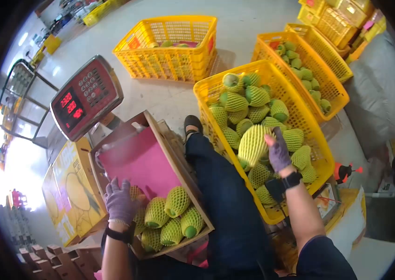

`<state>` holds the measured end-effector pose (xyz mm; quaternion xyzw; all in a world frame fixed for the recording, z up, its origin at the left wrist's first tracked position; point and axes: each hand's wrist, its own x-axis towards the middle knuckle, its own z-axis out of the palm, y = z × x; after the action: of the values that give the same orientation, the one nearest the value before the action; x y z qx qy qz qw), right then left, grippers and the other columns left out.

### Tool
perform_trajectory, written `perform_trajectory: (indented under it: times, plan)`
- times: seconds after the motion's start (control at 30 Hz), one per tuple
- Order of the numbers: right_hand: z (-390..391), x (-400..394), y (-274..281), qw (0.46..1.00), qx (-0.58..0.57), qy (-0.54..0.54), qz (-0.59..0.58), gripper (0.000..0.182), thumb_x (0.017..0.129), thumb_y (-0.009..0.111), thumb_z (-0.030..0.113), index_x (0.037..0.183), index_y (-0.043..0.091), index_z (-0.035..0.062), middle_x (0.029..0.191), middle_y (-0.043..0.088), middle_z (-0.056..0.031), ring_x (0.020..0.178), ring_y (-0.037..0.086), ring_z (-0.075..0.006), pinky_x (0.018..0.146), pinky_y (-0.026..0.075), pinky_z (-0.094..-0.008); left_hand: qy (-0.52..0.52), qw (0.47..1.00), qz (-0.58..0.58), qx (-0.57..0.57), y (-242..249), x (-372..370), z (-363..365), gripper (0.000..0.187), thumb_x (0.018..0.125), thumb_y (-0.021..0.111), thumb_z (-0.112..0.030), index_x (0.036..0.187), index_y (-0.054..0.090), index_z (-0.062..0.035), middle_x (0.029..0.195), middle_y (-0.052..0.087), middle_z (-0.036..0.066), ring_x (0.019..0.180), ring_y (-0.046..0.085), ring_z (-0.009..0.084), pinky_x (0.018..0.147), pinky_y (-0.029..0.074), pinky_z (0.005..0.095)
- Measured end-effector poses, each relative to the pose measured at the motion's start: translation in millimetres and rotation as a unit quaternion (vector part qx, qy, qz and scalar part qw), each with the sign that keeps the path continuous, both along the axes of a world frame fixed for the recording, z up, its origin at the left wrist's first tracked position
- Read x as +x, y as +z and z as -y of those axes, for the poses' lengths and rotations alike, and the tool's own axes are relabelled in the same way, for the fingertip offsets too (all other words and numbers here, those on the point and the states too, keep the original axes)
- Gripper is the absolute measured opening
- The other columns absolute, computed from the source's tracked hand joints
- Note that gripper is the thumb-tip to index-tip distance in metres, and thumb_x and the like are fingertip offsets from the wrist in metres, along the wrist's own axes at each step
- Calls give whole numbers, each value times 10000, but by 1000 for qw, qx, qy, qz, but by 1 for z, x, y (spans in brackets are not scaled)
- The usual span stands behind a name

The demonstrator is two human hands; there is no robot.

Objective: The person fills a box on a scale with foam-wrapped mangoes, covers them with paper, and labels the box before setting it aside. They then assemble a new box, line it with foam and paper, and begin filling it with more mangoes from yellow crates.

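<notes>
Head view: the right hand (279,154), in a purple glove with a bare thumb tip, is closed around a fruit in a pale net (252,145). That fruit is a bit right of the middle of the frame, above a big yellow crate (295,114). The crate is full of green fruits (256,96), and many of them wear green nets. The left hand (120,203), in a purple glove too, is at the lower left with its fingers spread. It is over the corner of an open box (167,151), right by some netted fruits (177,201). I cannot tell if it touches them. Those fruits sit together at the near end of the box, and a pink sheet (136,156) shows at the far end. At the upper left is a number screen (87,98) with buttons and red lights. Below it, at the left, is a yellow carton (77,191) with a fruit picture on it. One more yellow crate (160,70) stands at the top middle. A leg in dark pants (227,186) is between the box and the full crate.
</notes>
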<state>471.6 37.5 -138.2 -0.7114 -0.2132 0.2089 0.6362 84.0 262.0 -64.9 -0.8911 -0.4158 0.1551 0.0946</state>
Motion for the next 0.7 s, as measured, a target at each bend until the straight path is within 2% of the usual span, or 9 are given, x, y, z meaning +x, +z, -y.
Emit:
perform_trajectory:
  times: [0.1, 0.13, 0.17, 0.2, 0.33, 0.47, 0.5, 0.57, 0.7]
  plan:
    - [27, -60, 46, 998, 52, 40, -25, 325, 933, 549, 293, 1093, 504, 14, 987, 553, -70, 864, 508, -143, 777, 446, -285, 64, 823, 480, -298, 38, 50, 58, 684, 737, 778, -391, 1286, 508, -83, 1256, 537, 142, 1130, 529, 285, 969, 431, 400]
    - [39, -73, 20, 987, 36, 30, -151, 305, 924, 560, 256, 1099, 503, 12, 1016, 557, -79, 866, 516, -141, 786, 450, -281, 88, 669, 569, -469, 47, 74, 88, 685, 754, 781, -385, 1302, 497, -87, 1256, 535, 118, 1150, 516, 240, 980, 420, 388]
    - [40, -96, 8, 990, -72, 25, 119, 308, 908, 581, 254, 1098, 507, 24, 1006, 562, -69, 856, 522, -154, 796, 453, -286, 131, 501, 618, -592, 49, 93, 115, 649, 770, 773, -336, 1298, 494, -82, 1238, 540, 104, 1143, 517, 218, 986, 412, 380]
    - [28, -127, 72, 997, -6, 59, -52, 318, 898, 584, 241, 1120, 506, 27, 1033, 556, -99, 879, 530, -192, 820, 456, -310, 171, 312, 634, -687, 50, 101, 134, 614, 787, 765, -287, 1294, 491, -77, 1219, 546, 91, 1135, 518, 196, 993, 405, 373]
    - [26, -114, 92, 923, -5, 224, 313, 429, 851, 682, 420, 1093, 625, 71, 1096, 605, -140, 1070, 564, -287, 946, 427, -388, 174, 425, 650, -605, 32, 87, 130, 492, 762, 748, -142, 1194, 528, -57, 1181, 556, 80, 1081, 552, 206, 958, 444, 354]
    - [100, 20, -8, 944, -195, -143, 226, 456, 810, 707, 258, 1155, 562, -2, 1140, 599, -192, 1064, 565, -346, 933, 447, -401, -31, 831, 530, -167, 29, 49, 65, 527, 648, 785, -94, 1127, 567, -63, 1053, 568, 116, 1021, 577, 285, 907, 457, 363]
    - [116, 39, -11, 804, -464, -187, 320, 600, 788, 712, 381, 1213, 522, 2, 1193, 587, -210, 1096, 558, -376, 952, 437, -441, -9, 869, 483, -112, 24, 43, 49, 527, 631, 783, -82, 1117, 580, -93, 1087, 563, 126, 1015, 571, 316, 879, 474, 395]
    - [134, 73, -59, 796, -560, -179, 145, 911, 747, 735, 453, 1444, 300, 60, 1289, 522, -275, 1207, 504, -407, 991, 418, -455, 16, 900, 432, -54, 2, 33, 28, 532, 613, 782, -71, 1108, 593, -122, 1121, 557, 136, 1009, 564, 347, 851, 490, 427]
    - [117, 62, -61, 771, -594, -190, 126, 915, 740, 753, 357, 1469, 254, 119, 1312, 491, -303, 1197, 511, -416, 981, 432, -450, -9, 974, 206, -96, -18, 23, 20, 546, 622, 796, -148, 1129, 594, -131, 1138, 575, 105, 1046, 559, 346, 898, 475, 431]
